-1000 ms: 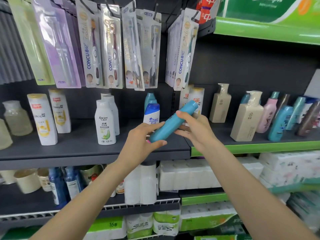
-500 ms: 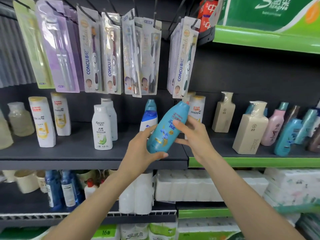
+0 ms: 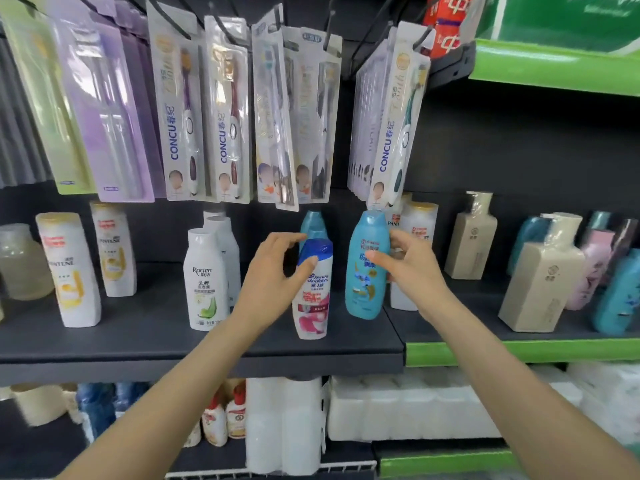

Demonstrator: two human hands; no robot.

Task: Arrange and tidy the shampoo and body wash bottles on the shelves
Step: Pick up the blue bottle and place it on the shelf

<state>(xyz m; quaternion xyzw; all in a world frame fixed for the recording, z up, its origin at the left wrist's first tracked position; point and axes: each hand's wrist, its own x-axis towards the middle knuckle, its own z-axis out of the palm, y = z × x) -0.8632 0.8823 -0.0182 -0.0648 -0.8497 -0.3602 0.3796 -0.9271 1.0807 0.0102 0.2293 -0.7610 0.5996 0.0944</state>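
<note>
**Blue bottle upright on the dark shelf, both hands at the bottles**

The blue bottle point(image 3: 367, 265) stands upright on the dark shelf point(image 3: 145, 344), close to the shelf's right end, where a green-edged shelf point(image 3: 519, 351) begins. The right hand point(image 3: 412, 268) is at its right side: the thumb lies across the front label and the fingers curve round behind the upper body, so the grip is on the bottle, loosely (how firmly it presses cannot be told).

Just to the left stands a white Head & Shoulders bottle point(image 3: 311, 292) with a blue cap and pink label, slightly nearer the shelf's front edge. The left hand point(image 3: 273, 275) cups round its cap end, thumb tip on the front below the cap, fingers arched over the top; whether those fingers touch it cannot be told. Behind that bottle a second teal bottle point(image 3: 311, 223) shows between the fingers.

Further left on the same shelf are a white Raclen bottle point(image 3: 206, 282) with another white bottle behind it, and two white Pantene bottles point(image 3: 69, 268) with yellow caps. More Pantene bottles point(image 3: 417, 220) stand behind the right hand. The green-edged shelf carries beige square bottles point(image 3: 540, 275), with pink and teal ones at the frame's blurred edge.

Above hang packaged toothbrushes point(image 3: 180, 116) marked CONCU. Below, the lower shelf holds white tissue rolls point(image 3: 284, 424) and small bottles.
</note>
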